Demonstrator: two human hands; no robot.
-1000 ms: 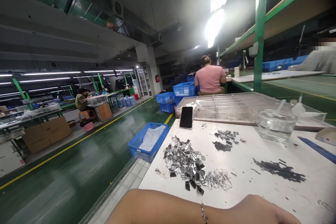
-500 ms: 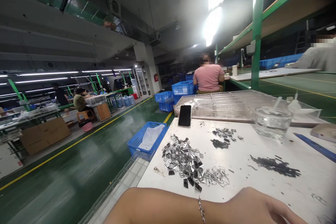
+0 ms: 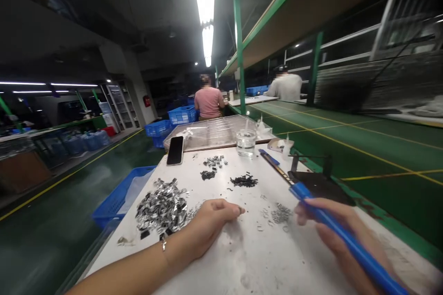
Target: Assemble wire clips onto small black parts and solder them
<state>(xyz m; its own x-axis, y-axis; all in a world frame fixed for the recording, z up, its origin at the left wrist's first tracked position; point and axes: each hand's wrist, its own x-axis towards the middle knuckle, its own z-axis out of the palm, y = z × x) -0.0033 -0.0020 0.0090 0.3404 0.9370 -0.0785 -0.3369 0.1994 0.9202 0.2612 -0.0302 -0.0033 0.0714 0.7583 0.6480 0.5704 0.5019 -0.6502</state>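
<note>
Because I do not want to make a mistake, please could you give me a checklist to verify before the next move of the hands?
1. Right hand holds the blue tool: ok.
2. Left hand free of small pieces: cannot tell, the fingertips are too small and unclear.
3. Glass bowl upright: ok.
4. Phone apart from the big silver pile: ok.
5. Small rings gathered together: not ok, several lie loose beside their pile.
</note>
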